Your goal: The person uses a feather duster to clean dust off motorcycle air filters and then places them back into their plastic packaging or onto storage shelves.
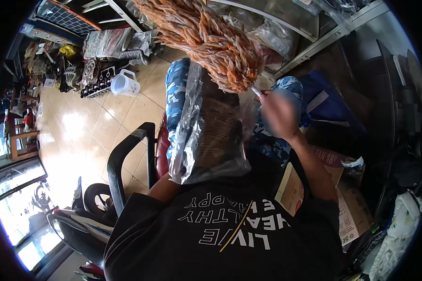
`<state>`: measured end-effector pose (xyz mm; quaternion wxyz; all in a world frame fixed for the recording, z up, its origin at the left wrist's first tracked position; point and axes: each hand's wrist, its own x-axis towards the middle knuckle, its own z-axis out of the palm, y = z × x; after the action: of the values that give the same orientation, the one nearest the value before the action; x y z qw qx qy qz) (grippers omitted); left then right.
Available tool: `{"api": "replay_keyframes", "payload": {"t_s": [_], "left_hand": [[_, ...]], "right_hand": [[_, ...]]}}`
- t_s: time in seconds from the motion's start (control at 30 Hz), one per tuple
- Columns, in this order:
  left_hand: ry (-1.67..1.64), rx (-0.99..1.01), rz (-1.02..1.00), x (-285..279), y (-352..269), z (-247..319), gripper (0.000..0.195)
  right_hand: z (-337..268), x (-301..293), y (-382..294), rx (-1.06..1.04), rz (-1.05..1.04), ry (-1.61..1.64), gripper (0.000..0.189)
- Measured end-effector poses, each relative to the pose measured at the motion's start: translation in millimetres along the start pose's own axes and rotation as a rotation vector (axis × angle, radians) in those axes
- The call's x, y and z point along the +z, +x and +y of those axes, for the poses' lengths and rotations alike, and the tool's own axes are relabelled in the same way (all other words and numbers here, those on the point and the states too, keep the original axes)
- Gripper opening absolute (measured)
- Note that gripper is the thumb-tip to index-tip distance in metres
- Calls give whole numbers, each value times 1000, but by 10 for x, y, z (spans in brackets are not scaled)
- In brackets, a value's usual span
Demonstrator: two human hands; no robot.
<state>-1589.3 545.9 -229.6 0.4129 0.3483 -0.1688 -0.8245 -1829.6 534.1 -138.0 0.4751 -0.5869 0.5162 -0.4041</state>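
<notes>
My right hand (pixel 280 114), partly blurred, grips the thin white handle of a fluffy orange-and-grey duster (pixel 211 45). The duster's head slants up to the left, over the far end of a clear plastic bag (pixel 188 151). Inside that bag is a dark item (pixel 216 130) with a ribbed brown surface, lying across my lap between my knees. My left forearm reaches in at the bag's near left corner. The left hand itself is hidden behind the bag, so its grip does not show.
A black chair armrest (pixel 130 140) rises at my left. Beyond it on the tiled floor are a white plastic jug (pixel 125 83), engine parts (pixel 98 82) and a motorcycle (pixel 79 224). Cardboard boxes (pixel 351 210) and a blue bag (pixel 334 102) crowd my right; a metal-framed glass case (pixel 302 21) stands ahead.
</notes>
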Motion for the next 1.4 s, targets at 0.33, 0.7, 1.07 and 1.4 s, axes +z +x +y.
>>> {"api": "replay_keyframes", "payload": {"t_s": [0.33,0.7,1.07,1.4], "left_hand": [[452,140,316,175,36,1069,37],[465,207,386,-930,-103,1025,30],[786,323,594,-853,-191,1245,36],[-396,328,243,-871,-40,664,53]], "right_hand": [[60,-55,7,-127,107,19,20],[435,490,-96,-142,-228,-319,15],[394,350,2,-124,-111,-418,26],[403,218,-56,-249,-372,-519,31]]}}
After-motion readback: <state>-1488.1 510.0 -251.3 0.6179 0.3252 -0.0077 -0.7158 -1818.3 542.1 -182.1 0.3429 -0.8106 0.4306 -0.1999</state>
